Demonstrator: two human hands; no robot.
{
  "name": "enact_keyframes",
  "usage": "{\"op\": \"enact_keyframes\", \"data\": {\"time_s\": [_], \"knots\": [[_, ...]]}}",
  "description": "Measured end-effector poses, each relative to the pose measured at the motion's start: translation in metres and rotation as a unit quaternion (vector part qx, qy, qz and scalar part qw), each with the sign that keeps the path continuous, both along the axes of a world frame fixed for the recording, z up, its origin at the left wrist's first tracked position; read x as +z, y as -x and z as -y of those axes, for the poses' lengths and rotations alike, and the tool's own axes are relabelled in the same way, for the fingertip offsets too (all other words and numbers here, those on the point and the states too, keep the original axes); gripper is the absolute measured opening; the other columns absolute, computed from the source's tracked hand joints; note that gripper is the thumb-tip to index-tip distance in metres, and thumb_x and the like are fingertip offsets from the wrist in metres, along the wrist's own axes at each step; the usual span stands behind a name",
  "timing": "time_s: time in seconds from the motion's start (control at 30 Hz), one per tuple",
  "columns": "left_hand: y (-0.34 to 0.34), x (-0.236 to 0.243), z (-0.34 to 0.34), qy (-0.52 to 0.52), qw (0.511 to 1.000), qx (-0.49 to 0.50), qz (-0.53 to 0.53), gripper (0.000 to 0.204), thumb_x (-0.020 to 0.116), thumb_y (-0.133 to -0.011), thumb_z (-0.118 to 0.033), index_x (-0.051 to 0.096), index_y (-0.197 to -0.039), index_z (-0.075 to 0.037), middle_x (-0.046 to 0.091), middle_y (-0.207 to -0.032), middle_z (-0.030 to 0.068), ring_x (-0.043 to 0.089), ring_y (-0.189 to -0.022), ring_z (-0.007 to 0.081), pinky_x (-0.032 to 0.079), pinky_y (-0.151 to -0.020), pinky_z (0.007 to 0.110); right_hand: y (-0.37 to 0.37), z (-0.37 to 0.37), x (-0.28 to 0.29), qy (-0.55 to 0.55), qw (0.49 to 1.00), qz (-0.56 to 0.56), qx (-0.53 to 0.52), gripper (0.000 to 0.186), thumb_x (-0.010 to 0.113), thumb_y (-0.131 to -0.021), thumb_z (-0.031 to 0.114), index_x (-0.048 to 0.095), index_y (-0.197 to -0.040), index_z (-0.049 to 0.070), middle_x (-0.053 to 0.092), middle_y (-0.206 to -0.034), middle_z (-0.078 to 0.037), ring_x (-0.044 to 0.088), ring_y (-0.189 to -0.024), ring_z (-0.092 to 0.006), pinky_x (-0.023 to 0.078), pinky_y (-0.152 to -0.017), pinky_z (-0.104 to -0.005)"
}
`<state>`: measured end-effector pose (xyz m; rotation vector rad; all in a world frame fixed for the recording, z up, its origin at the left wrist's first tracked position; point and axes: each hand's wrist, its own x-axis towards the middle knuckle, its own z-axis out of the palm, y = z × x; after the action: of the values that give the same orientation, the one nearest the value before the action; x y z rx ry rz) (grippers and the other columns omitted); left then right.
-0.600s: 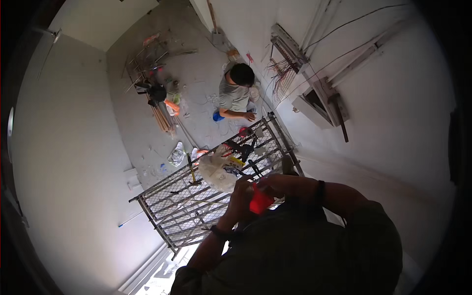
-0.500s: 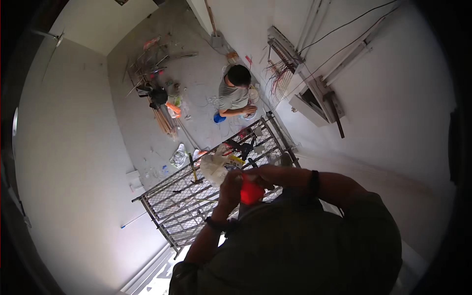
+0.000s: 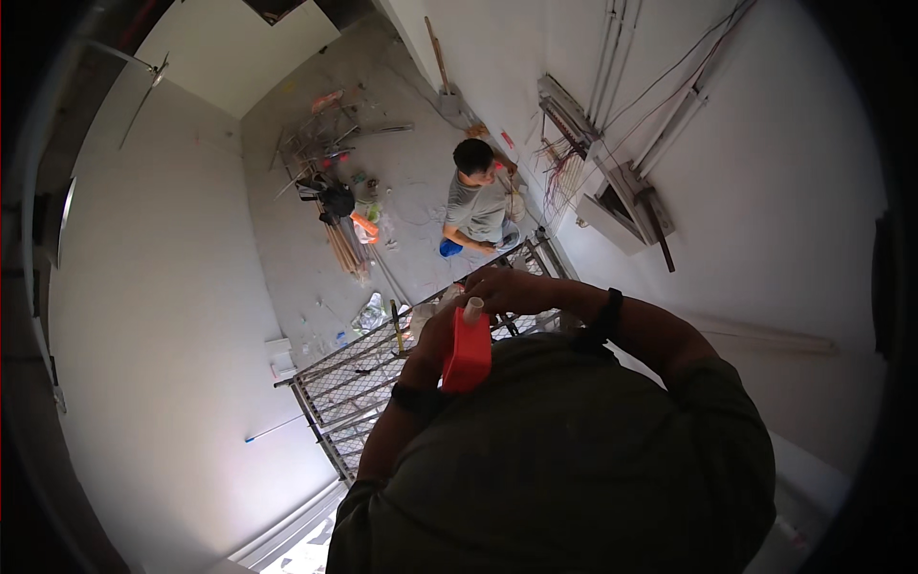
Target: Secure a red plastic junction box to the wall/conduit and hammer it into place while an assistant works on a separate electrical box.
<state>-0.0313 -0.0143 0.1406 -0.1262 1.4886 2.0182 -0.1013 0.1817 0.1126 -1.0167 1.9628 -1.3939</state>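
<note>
A red plastic electrical box [image 3: 469,359] stands out close to my body, above the metal platform. At its upper end sits a short, pale, hollow tube piece [image 3: 473,308]. My left hand [image 3: 438,337] is closed around the left side of the box. Just above the tube, my right hand [image 3: 502,289] has bent, closed fingers near the left fingertips. What those right fingers hold, if anything, is hidden. Beyond my hands a whitish plastic bag [image 3: 422,320] is partly covered, and a hammer-like tool with a yellowish handle [image 3: 397,327] lies beside it.
Below me is a metal mesh platform [image 3: 330,397]. On the floor beyond, a co-worker [image 3: 475,206] sits by the right wall. Poles and scrap [image 3: 335,143] lie at the far left. An open electrical panel [image 3: 622,201] with loose wires is on the right wall.
The red box has turned and shifted slightly left, so its tube piece now shows. My right hand has moved up and away from the box. The co-worker's head and an arm have moved.
</note>
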Motion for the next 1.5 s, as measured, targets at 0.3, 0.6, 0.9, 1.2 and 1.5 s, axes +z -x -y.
{"op": "enact_keyframes", "data": {"time_s": [0.3, 0.6, 0.9, 1.2, 1.5], "knots": [[-0.001, 0.003, 0.005, 0.107, 0.978, -0.105, -0.142, 0.033, 0.054, -0.092, -0.026, 0.052, -0.118, -0.007, 0.065, -0.098, 0.0066, 0.063, -0.079, 0.0144, 0.05, -0.067, 0.027, -0.006, -0.003, 0.007, 0.068, 0.988, 0.136, 0.012, 0.03, 0.057, -0.088, 0.023, 0.061, -0.11, 0.004, 0.05, -0.123, -0.01, 0.056, -0.1, -0.0173, 0.049, -0.081, -0.031], [0.004, -0.02, 0.008, 0.186, 0.958, -0.16, -0.152, 0.027, 0.042, -0.097, -0.02, 0.044, -0.118, -0.004, 0.061, -0.103, 0.0084, 0.06, -0.091, 0.0165, 0.048, -0.077, 0.029, -0.017, -0.009, 0.014, 0.042, 0.997, 0.034, -0.053, 0.03, 0.06, -0.085, 0.021, 0.062, -0.107, 0.0, 0.062, -0.106, -0.013, 0.061, -0.096, -0.0211, 0.048, -0.082, -0.0325], [0.04, 0.051, -0.003, 0.294, 0.926, -0.085, -0.22, 0.028, 0.054, -0.089, -0.021, 0.051, -0.113, -0.006, 0.061, -0.085, 0.0091, 0.057, -0.075, 0.0112, 0.046, -0.067, 0.025, 0.008, -0.004, 0.052, -0.007, 0.981, 0.166, -0.096, 0.024, 0.049, -0.088, 0.015, 0.06, -0.1, -0.003, 0.063, -0.087, -0.015, 0.067, -0.081, -0.0228, 0.058, -0.068, -0.0362], [0.041, 0.045, -0.02, 0.187, 0.948, -0.032, -0.255, 0.029, 0.057, -0.089, -0.021, 0.051, -0.109, -0.001, 0.066, -0.087, 0.0126, 0.063, -0.08, 0.0135, 0.049, -0.071, 0.027, 0.012, 0.007, 0.062, -0.037, 0.938, 0.231, -0.257, 0.062, 0.04, -0.091, 0.055, 0.061, -0.088, -0.003, 0.06, -0.072, -0.011, 0.058, -0.065, -0.0156, 0.049, -0.058, -0.031], [0.034, 0.032, -0.016, 0.226, 0.927, 0.048, -0.294, 0.028, 0.058, -0.089, -0.02, 0.062, -0.107, 0.002, 0.068, -0.087, 0.0108, 0.062, -0.078, 0.0109, 0.049, -0.07, 0.026, 0.007, -0.001, 0.056, -0.022, 0.934, 0.266, -0.239, 0.059, 0.046, -0.09, 0.054, 0.06, -0.075, -0.002, 0.055, -0.06, -0.006, 0.053, -0.044, -0.0139, 0.041, -0.038, -0.0255]]}}
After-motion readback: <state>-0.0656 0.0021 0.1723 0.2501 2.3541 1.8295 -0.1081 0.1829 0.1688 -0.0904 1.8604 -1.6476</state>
